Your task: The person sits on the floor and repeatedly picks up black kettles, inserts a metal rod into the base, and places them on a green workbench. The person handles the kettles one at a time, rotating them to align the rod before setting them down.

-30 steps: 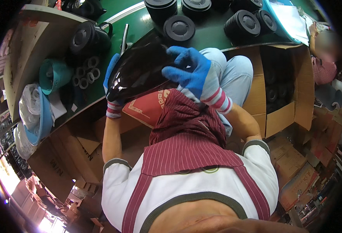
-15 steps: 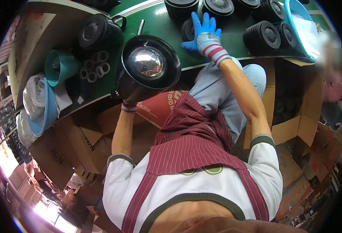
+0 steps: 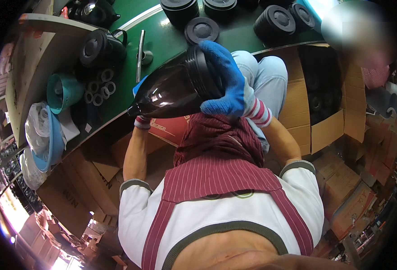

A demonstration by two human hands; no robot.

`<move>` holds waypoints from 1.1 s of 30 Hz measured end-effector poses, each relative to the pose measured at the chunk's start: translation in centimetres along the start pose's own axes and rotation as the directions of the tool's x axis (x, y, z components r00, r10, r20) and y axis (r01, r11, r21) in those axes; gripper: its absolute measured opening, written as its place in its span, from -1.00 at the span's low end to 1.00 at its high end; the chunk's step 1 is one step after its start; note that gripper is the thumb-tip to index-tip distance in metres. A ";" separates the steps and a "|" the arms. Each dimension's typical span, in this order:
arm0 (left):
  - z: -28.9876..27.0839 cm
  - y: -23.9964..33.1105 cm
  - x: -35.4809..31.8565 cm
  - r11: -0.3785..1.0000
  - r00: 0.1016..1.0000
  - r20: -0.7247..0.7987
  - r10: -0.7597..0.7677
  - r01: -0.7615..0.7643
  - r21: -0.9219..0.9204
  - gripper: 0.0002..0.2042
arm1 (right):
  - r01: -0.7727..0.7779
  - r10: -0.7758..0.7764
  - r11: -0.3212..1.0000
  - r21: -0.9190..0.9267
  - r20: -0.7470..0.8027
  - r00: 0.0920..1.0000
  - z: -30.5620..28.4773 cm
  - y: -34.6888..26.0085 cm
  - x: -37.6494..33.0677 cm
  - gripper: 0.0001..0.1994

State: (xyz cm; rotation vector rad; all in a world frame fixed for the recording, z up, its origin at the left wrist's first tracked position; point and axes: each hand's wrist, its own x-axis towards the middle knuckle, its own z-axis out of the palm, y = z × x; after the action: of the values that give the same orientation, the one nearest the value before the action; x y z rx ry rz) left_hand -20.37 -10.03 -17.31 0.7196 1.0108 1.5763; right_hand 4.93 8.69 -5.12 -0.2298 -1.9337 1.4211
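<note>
At near edge of green desk (image 3: 161,42): glossy black tapered vessel (image 3: 160,92), ribbed black round plastic cap (image 3: 198,74) at wide end. Cap could sit crooked if pressed off-axis; smooth wall could slip if support slackens. Long axis slants shallowly: narrow end points left and slightly bodyward, wide end right and away. Right hand (image 3: 229,83), blue-gloved, clamped round cap; left hand (image 3: 139,86), blue-gloved, mostly behind vessel, grip cannot be told. Just beyond: polished metal rod (image 3: 140,56).
</note>
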 end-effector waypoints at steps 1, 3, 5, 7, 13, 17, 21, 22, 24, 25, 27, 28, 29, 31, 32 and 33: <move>0.4 -0.1 0.0 1.000 1.000 0.013 0.006 -0.007 0.028 -0.46 | 0.006 -0.006 1.000 0.027 -0.015 1.000 -0.4 -0.4 -0.7 0.18; 0.9 0.2 0.4 0.995 0.999 0.043 0.023 -0.027 0.101 -0.47 | 0.035 -0.035 0.999 -0.016 0.011 0.999 -1.5 -1.4 -1.8 0.19; 1.4 0.9 0.4 0.981 0.997 0.069 0.040 -0.053 0.188 -0.47 | 0.110 -0.107 0.989 -0.104 0.030 0.994 -2.7 -2.5 -2.7 0.19; 1.9 1.8 0.9 0.953 0.993 0.103 0.056 -0.084 0.290 -0.48 | 0.148 -0.149 0.966 -0.213 0.012 0.989 -3.6 -4.2 -3.3 0.18; 6.6 4.5 2.8 0.818 0.967 0.186 0.176 -0.248 0.519 -0.50 | 0.102 -0.026 0.955 0.277 -0.265 0.964 -4.7 -6.0 -6.2 0.10; 10.1 5.9 3.8 0.713 0.941 0.240 0.238 -0.337 0.615 -0.52 | 0.094 0.016 0.944 0.317 -0.328 0.945 -6.7 -6.8 -7.8 0.04; 12.4 6.6 5.0 0.648 0.923 0.296 0.247 -0.385 0.657 -0.53 | 0.171 -0.179 0.984 -0.053 -0.306 0.935 -8.2 -5.9 -9.4 0.08; 12.8 6.8 5.1 0.637 0.921 0.303 0.244 -0.388 0.667 -0.53 | 0.193 -0.205 0.979 -0.070 -0.306 0.930 -8.4 -5.7 -9.7 0.10; 13.1 6.9 5.3 0.619 0.920 0.314 0.236 -0.391 0.681 -0.54 | 0.225 -0.280 0.949 -0.219 -0.266 0.922 -9.5 -6.2 -10.2 0.11; 13.2 6.9 5.2 0.612 0.921 0.314 0.233 -0.389 0.689 -0.54 | 0.239 -0.313 0.926 -0.292 -0.241 0.919 -10.0 -6.5 -10.3 0.11; 13.1 6.9 5.3 0.599 0.921 0.317 0.225 -0.387 0.701 -0.55 | 0.233 -0.311 0.926 -0.296 -0.255 0.915 -10.3 -6.8 -10.4 0.08; 12.9 7.0 5.2 0.595 0.922 0.317 0.220 -0.385 0.706 -0.55 | 0.229 -0.311 0.926 -0.300 -0.262 0.913 -10.4 -6.8 -10.5 0.06; 12.7 7.0 5.0 0.591 0.924 0.314 0.219 -0.381 0.711 -0.56 | 0.251 -0.305 0.945 -0.210 -0.286 0.908 -10.4 -6.3 -10.5 0.04; 12.6 6.9 4.8 0.591 0.926 0.314 0.209 -0.376 0.714 -0.56 | 0.267 -0.259 0.963 -0.025 -0.339 0.904 -10.1 -4.9 -10.6 -0.01; 12.5 7.0 4.9 0.590 0.926 0.318 0.205 -0.376 0.715 -0.57 | 0.272 -0.227 0.959 0.075 -0.370 0.901 -9.7 -4.4 -10.7 -0.03; 12.5 7.1 5.0 0.587 0.926 0.315 0.208 -0.376 0.717 -0.57 | 0.264 -0.174 0.946 0.189 -0.393 0.903 -9.3 -4.2 -10.6 -0.04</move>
State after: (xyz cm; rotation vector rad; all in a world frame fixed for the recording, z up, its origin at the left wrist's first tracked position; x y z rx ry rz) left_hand -14.03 -2.66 -5.56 1.6913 1.4829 1.2475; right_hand 19.62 8.55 -4.74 -0.1476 -1.4184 1.3329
